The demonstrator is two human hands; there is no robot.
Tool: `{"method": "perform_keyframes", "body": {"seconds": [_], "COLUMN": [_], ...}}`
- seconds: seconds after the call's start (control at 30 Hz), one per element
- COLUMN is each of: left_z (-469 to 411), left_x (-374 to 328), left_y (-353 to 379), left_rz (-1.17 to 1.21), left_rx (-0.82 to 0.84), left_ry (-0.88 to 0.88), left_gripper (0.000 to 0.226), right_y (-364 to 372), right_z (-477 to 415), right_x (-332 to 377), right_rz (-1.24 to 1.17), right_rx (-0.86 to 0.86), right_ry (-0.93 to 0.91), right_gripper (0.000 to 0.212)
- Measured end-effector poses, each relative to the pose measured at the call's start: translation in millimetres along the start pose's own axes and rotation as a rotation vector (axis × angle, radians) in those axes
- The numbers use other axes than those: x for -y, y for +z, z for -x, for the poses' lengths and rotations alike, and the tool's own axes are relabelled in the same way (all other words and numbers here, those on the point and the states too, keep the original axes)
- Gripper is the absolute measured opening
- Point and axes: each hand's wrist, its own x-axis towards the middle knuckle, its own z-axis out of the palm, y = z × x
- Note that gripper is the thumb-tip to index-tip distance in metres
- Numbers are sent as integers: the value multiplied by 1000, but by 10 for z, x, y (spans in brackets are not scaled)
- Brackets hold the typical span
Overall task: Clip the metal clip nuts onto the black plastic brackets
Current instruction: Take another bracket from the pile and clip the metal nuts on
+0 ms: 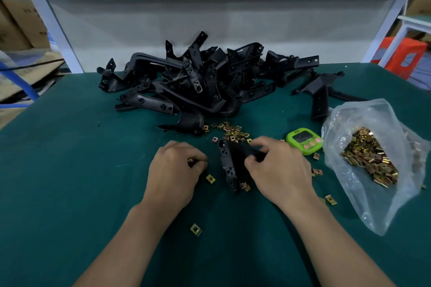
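Observation:
A black plastic bracket [227,168] lies on the green table in front of me, one end pointing away. My right hand [278,170] grips its right side, fingers curled round the black plastic. My left hand [175,170] rests to the bracket's left with fingers curled; a brass-coloured clip nut [190,160] shows between thumb and fingertips. Loose clip nuts [233,131] lie scattered just beyond the bracket, and single ones sit at its near end [245,186] and beside my left hand [210,178].
A big pile of black brackets [205,79] fills the table's far middle. A clear plastic bag of clip nuts [370,158] lies at the right, a green timer [304,140] beside it. Stray nuts [196,229] dot the green mat [70,170].

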Motion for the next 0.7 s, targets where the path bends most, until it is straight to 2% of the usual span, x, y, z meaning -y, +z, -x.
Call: {"method": "perform_keyframes", "body": {"seconds": [0.13, 0.23, 0.3, 0.37, 0.47, 0.53, 0.6, 0.7], "left_z": [19, 22, 31, 44, 72, 86, 90, 80], "left_x": [-64, -77, -89, -95, -121, -141, -161, -183], "left_y": [7, 5, -10, -34, -104, -138, -141, -149], "left_rz": [33, 43, -7, -18, -50, -128, -198, -149], "left_rx": [-88, -90, -30, 49, 44, 35, 88, 184], "left_ry": [-70, -77, -73, -62, -3, 42, 67, -1], "left_gripper": [54, 38, 21, 13, 9, 15, 15, 19], "right_y": [-27, -42, -43, -40, -46, -48, -43, -37], "right_z": [9, 9, -2, -12, -25, -27, -27, -34], "right_x": [-14, -36, -56, -77, -102, -112, -113, -109], "right_rz": [30, 54, 49, 43, 34, 26, 23, 24], "right_rx": [30, 47, 37, 38, 41, 42, 40, 38], "right_ry": [-74, -89, -67, -51, -36, -29, -34, -32], "right_gripper": [34, 34, 28, 25, 23, 22, 21, 21]}}
